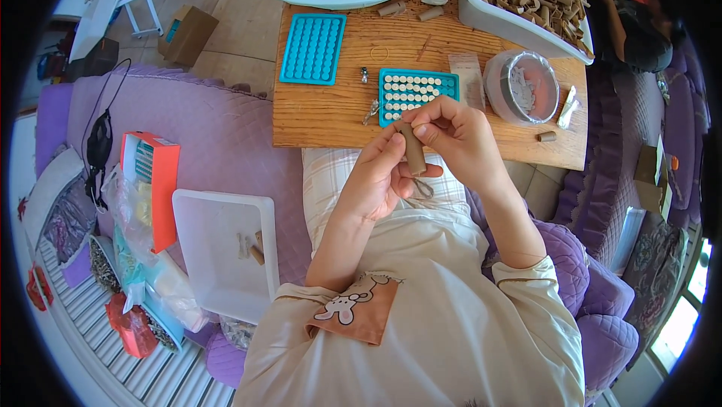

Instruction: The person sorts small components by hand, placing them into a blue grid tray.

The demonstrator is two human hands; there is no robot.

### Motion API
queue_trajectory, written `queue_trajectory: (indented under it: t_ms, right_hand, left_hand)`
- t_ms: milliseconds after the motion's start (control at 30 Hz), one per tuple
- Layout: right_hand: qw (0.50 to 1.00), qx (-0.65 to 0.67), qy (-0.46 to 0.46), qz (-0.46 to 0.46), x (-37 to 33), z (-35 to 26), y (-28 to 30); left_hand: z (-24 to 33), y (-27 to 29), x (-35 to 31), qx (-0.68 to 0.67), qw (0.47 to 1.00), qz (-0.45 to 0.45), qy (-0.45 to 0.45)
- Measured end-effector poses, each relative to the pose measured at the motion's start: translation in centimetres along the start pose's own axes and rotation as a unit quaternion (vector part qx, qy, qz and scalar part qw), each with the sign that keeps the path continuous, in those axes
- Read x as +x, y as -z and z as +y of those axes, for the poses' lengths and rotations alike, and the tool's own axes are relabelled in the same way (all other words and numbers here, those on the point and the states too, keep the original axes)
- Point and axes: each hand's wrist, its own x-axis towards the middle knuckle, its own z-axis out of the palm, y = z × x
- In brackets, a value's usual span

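Note:
A brown cardboard-like tube (414, 153) is held tilted above my lap, just off the table's near edge. My left hand (374, 175) wraps its fingers around the tube's side, thumb near the upper part. The fingers of my right hand (460, 136) pinch at the tube's top end; what else may be between them is too small to tell. Just beyond my hands lies a teal tray (450, 89) with rows of white round pieces, its near right corner covered by my right hand. Small silvery bits (371, 111) rest beside that tray.
On the wooden table (331, 117) lie an empty blue molded tray (313, 50), a clear tub (496, 89) and a short brown tube (547, 136). A light blue basin (338, 2) and a white bin (519, 40) of brown pieces stand beyond. At left sits a white bin (226, 287).

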Motion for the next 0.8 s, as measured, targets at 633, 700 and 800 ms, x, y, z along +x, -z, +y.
queue_trajectory:
  t_ms: [633, 700, 800]
  right_hand:
    - [0.993, -0.069, 0.072, 0.056, -0.3, -2.4, -0.1]
    - [0.992, -0.09, 0.07, 0.047, 0.0, -2.0, 0.2]
    - [0.996, -0.067, 0.059, 0.018, 0.1, -2.1, 0.6]
  left_hand:
    - [0.8, -1.5, 0.7, -0.046, 0.998, 0.014, 0.045]
    - [0.8, -1.6, 0.7, -0.032, 0.998, 0.019, 0.041]
    - [1.1, -1.8, 0.7, -0.008, 0.999, 0.023, 0.04]
